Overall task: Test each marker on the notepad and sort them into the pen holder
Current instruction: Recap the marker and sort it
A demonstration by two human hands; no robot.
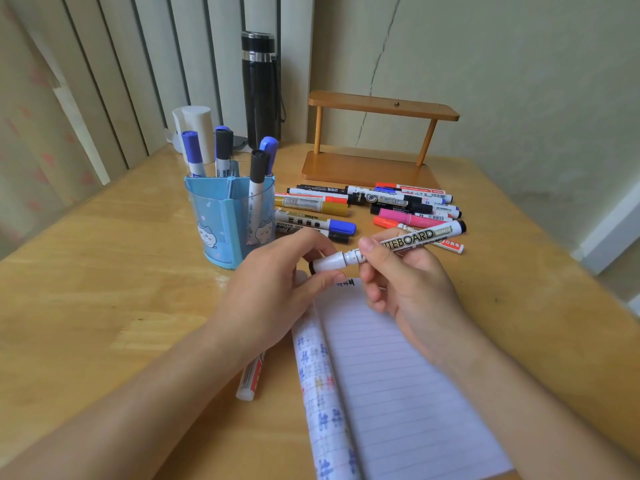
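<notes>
My right hand (408,282) grips a white "WHITEBOARD" marker (415,239) by its barrel, held level above the top of the lined notepad (398,375). My left hand (277,292) pinches the marker's front end, where a black cap (312,266) shows between the fingers. A small dark scribble (346,282) marks the notepad's top edge. The blue translucent pen holder (225,216) stands just left of my hands and holds several blue and black capped markers (258,168). A pile of loose markers (381,209) lies behind my hands.
One white marker with red print (251,379) lies under my left forearm beside the notepad. A wooden two-tier stand (374,140), a black flask (259,88) and a white cylinder (197,129) stand at the back of the wooden table (104,271).
</notes>
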